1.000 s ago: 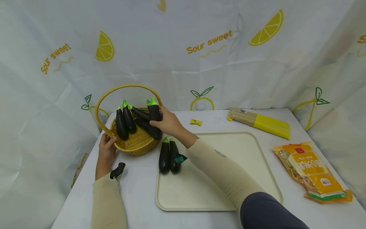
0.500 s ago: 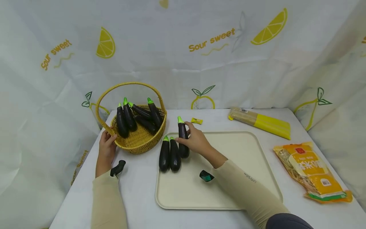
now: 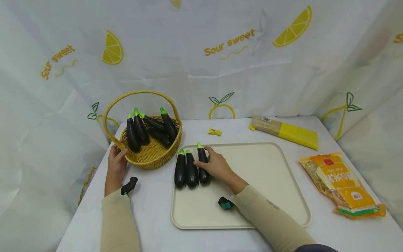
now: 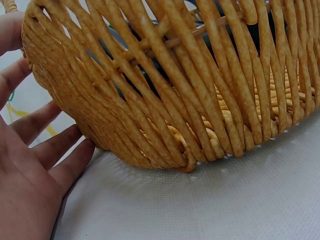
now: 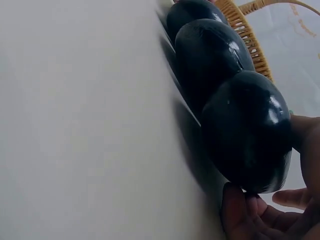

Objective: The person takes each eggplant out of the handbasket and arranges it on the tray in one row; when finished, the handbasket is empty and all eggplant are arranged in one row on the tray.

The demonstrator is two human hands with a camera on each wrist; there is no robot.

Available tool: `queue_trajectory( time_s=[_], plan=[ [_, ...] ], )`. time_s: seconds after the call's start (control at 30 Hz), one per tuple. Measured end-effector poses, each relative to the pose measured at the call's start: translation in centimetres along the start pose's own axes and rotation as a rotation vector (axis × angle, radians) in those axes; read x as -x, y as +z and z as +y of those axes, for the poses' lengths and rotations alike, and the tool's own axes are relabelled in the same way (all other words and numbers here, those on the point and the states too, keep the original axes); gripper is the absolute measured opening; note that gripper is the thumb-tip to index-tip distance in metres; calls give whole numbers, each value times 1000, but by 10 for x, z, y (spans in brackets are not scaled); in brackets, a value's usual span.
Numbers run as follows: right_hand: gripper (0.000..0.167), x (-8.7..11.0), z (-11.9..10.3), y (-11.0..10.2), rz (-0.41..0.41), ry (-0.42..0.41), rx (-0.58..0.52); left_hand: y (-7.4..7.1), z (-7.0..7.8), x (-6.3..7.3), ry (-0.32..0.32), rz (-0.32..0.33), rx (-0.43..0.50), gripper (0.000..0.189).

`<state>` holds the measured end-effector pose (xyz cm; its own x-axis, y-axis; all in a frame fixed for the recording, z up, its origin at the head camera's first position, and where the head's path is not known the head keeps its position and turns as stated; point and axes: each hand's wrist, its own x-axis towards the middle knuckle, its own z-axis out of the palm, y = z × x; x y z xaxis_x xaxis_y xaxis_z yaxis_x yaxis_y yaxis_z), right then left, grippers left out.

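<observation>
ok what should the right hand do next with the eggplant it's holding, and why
Probably settle the held eggplant gently and let go: the right hand has it low at the tray, alongside two other eggplants lying there. Whether it fully touches the tray is hard to tell.

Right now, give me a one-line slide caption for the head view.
Left hand holding the basket, right hand gripping the rightmost of three eggplants on the tray.

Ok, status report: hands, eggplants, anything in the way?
Left fingers against basket, five eggplants inside. Right fingers gripping another eggplant, two more beside it on tray; held one's contact unclear. Nothing visibly in the way.
</observation>
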<state>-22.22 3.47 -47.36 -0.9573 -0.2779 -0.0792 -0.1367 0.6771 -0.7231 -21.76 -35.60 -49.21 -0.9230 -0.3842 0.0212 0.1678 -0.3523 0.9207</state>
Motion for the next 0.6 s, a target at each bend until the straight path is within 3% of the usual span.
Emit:
queue_trajectory(
  time_s=[0.13,0.37,0.6],
  plan=[
    [84,1,-3,2,14,30,41,-1,-2,0,-2,-9,19,33],
    [73,5,-5,-2,-23,11,71,-1,-1,2,18,-16,15,33],
    [64,-2,-14,-17,-9,-8,97,1,0,1,9,-14,23,34]
  ],
)
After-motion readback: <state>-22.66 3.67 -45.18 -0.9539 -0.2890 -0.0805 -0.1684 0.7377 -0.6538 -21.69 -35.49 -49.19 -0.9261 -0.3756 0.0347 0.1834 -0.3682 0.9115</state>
